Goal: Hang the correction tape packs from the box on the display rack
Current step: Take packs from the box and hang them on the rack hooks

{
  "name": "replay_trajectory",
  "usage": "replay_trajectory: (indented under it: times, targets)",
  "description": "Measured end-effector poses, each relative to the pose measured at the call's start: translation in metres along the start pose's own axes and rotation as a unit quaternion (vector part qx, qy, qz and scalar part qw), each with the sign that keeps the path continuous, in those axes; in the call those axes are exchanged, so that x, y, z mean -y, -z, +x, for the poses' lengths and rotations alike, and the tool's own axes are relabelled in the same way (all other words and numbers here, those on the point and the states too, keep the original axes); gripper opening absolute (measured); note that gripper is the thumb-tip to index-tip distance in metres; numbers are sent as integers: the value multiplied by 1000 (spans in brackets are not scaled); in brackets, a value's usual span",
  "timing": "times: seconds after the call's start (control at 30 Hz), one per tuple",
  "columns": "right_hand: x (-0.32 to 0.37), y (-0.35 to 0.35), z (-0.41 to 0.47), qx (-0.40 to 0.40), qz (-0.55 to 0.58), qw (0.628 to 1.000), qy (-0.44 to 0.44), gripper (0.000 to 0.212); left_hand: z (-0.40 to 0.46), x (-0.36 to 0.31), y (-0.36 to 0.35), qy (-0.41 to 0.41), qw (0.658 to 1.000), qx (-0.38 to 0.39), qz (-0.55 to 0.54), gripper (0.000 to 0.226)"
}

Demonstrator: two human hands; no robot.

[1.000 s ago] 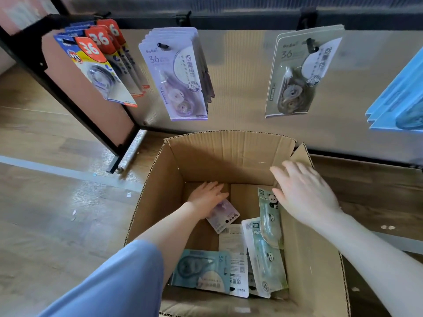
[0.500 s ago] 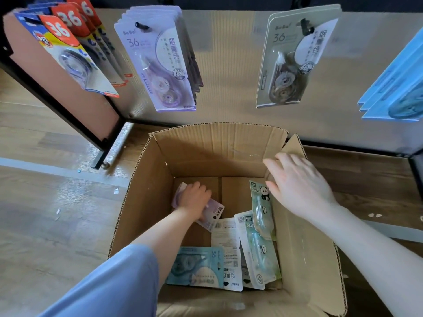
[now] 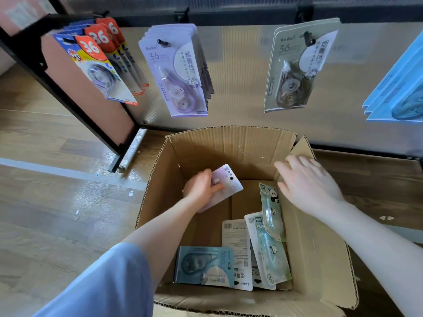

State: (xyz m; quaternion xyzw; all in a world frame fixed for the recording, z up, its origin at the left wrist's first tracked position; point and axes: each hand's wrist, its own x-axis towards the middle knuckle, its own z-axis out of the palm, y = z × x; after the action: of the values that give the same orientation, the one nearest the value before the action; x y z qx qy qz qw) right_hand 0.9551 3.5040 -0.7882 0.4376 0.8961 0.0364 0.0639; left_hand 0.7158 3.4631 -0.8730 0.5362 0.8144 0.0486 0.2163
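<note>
Correction tape packs are already hung on the display rack (image 3: 68, 85): red-and-blue ones far left, then lilac ones (image 3: 176, 74). Below, a matching lilac pack (image 3: 225, 186) is pinched in the left hand (image 3: 201, 191), tilted up inside the box (image 3: 229, 143), presumably for lifting out. A blue pack (image 3: 204, 266) and panda packs (image 3: 272, 243) are left lying inside. The right hand (image 3: 309, 186) is spread flat on the flap, likely steadying it.

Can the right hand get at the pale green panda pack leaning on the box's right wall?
Probably yes. The right hand rests open on the cardboard box at its far right corner, holding nothing, and the pale green panda pack stands just below it with nothing lying over it.
</note>
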Motion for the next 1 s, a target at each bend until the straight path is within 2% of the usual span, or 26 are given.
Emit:
replay_trajectory:
  times: [0.1,0.33,0.47,0.63,0.83,1.0]
  targets:
    - [4,2,1,-7,-9,1000,4,35,-7,-8,9,11,998,-1,-64,44]
    - [12,3,5,26,-58,998,-20,22,-23,-8,43,59,978,-9,-197,38]
    - [14,3,9,26,-47,998,-39,24,-35,-2,57,98,962,-7,-256,35]
    - [22,-13,17,30,-2,999,-43,25,-50,5,71,133,951,-34,-278,33]
    - [32,-37,29,109,79,986,-99,28,-58,6,71,144,941,-82,-296,35]
    - [41,-55,34,208,178,945,-177,33,-52,3,64,134,938,-77,-310,34]
